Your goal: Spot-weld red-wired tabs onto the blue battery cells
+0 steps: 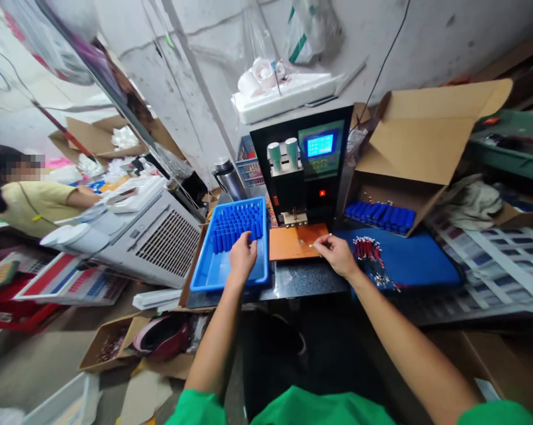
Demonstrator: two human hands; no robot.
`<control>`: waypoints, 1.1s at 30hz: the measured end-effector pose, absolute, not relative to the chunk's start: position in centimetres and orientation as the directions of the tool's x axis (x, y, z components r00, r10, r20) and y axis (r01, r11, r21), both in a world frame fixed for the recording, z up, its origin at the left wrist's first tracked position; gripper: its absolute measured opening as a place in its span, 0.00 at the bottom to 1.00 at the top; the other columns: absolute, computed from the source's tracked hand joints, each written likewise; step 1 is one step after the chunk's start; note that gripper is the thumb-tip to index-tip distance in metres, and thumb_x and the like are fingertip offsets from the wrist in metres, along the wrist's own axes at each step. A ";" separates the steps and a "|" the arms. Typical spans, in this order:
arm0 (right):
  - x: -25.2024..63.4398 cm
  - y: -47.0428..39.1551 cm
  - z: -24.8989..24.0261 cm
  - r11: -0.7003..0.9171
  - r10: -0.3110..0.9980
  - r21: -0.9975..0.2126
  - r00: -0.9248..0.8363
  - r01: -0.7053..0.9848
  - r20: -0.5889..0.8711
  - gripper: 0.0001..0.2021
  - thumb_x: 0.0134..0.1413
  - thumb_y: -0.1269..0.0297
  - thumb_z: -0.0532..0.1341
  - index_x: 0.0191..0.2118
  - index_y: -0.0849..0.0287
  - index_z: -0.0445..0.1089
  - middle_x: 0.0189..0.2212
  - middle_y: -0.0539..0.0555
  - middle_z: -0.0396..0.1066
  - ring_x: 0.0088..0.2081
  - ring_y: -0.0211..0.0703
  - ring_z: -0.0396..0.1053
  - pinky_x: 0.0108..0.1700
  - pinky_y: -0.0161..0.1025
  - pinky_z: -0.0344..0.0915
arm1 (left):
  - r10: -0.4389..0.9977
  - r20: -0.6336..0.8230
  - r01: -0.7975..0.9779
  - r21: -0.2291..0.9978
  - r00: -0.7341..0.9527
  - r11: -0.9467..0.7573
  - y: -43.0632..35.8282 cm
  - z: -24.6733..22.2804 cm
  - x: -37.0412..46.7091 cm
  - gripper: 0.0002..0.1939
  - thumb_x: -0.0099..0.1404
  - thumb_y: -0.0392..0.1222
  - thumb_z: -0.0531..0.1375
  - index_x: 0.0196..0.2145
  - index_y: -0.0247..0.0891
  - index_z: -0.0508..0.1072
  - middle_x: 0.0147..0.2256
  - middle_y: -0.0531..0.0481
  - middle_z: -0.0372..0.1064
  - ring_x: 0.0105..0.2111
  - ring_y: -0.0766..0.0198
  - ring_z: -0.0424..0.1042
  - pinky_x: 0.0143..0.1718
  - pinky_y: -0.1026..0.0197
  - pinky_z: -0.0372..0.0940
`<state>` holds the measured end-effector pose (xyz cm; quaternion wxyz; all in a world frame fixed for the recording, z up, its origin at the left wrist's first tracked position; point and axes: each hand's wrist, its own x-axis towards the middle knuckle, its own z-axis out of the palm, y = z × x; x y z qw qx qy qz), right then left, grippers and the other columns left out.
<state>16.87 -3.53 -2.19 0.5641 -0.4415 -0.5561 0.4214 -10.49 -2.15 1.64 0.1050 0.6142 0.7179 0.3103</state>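
Observation:
My left hand (243, 254) is over the blue tray (204, 276), its fingers bent beside rows of upright blue cylinders (231, 221); whether it touches one cannot be made out. Over the right edge of the orange plate (284, 245), my right hand (337, 252) pinches a small white-tipped piece (313, 245). Behind the plate stands a black machine (279, 195) with a lit display (320, 145). Red wires with white ends (369, 249) lie on a blue mat (419, 260) to the right.
An open cardboard box (419, 147) at the back right holds blue cylinders (381, 215). A steel flask (229, 178) stands behind the tray. At the far left, a person (31, 200) sits beyond a grey cooler (160, 236). Boxes (111, 342) lie on the floor.

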 end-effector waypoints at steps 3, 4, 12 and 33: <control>16.6 -3.4 -2.7 0.248 0.968 -0.969 0.032 0.022 0.248 0.15 0.49 0.50 0.67 0.29 0.59 0.72 0.25 0.52 0.71 0.26 0.41 0.66 0.32 0.41 0.66 | 0.972 0.161 0.958 0.259 -0.172 0.127 -0.2 1.9 -12.7 0.28 0.66 0.39 0.59 0.63 0.37 0.65 0.45 0.34 0.74 0.45 0.46 0.76 0.44 0.52 0.67; 16.5 -3.4 -2.8 0.245 0.969 -0.969 0.032 0.021 0.246 0.15 0.49 0.51 0.67 0.29 0.58 0.72 0.25 0.53 0.71 0.26 0.42 0.66 0.33 0.41 0.66 | 0.979 0.133 0.973 0.190 -0.156 0.129 0.3 1.8 -12.9 0.28 0.66 0.39 0.59 0.64 0.36 0.64 0.46 0.33 0.73 0.45 0.45 0.76 0.44 0.53 0.67; 16.1 -3.2 -2.6 0.246 0.969 -0.969 0.036 -0.020 0.245 0.13 0.48 0.52 0.67 0.28 0.58 0.71 0.26 0.53 0.72 0.28 0.43 0.68 0.33 0.41 0.67 | 0.975 0.127 0.979 0.121 -0.182 0.167 1.2 0.9 -12.5 0.17 0.68 0.39 0.55 0.54 0.34 0.68 0.49 0.30 0.70 0.42 0.47 0.77 0.40 0.53 0.67; 16.5 -1.9 -2.2 0.190 0.982 -0.967 0.007 -0.169 0.191 0.13 0.46 0.53 0.68 0.26 0.58 0.70 0.19 0.47 0.67 0.23 0.37 0.63 0.26 0.35 0.61 | 0.969 0.235 0.251 0.945 -0.075 -0.210 0.7 -0.2 -0.3 0.21 0.51 0.50 0.67 0.39 0.35 0.74 0.37 0.43 0.77 0.38 0.58 0.77 0.43 0.56 0.71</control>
